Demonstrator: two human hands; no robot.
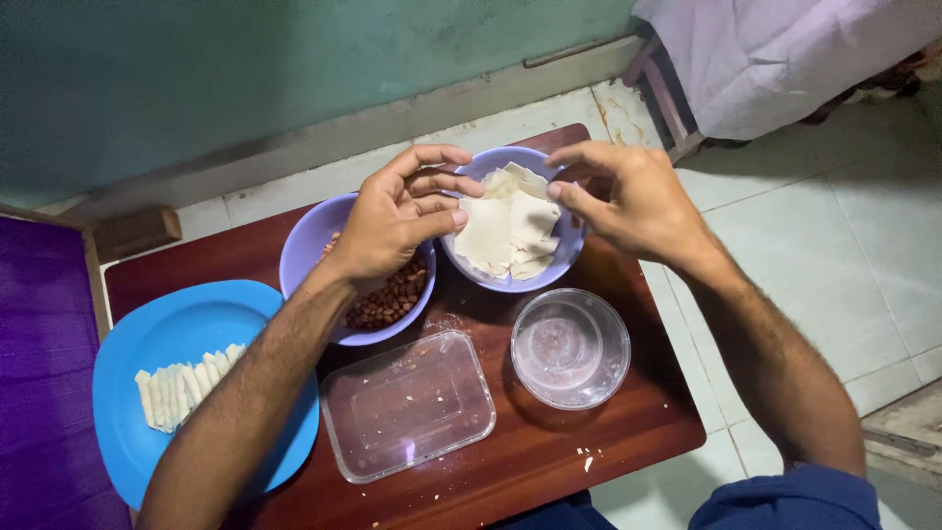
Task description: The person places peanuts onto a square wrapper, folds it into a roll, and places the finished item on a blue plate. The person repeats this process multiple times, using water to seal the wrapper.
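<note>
Clear rectangular tub (408, 404) sits near counter (549, 461) front edge; left hand (392, 221) and right hand (628, 201) fingers pinch pale dough squares (508, 234) over lilac bowl (567, 253)

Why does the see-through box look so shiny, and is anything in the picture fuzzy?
In the head view, overhead light bounces off the clear rectangular container and the clear round bowl, leaving pale glare patches; the left hand and right hand over the bowl of dough squares look sharp; the frame's edges bend slightly, and the corners are darker.
</note>
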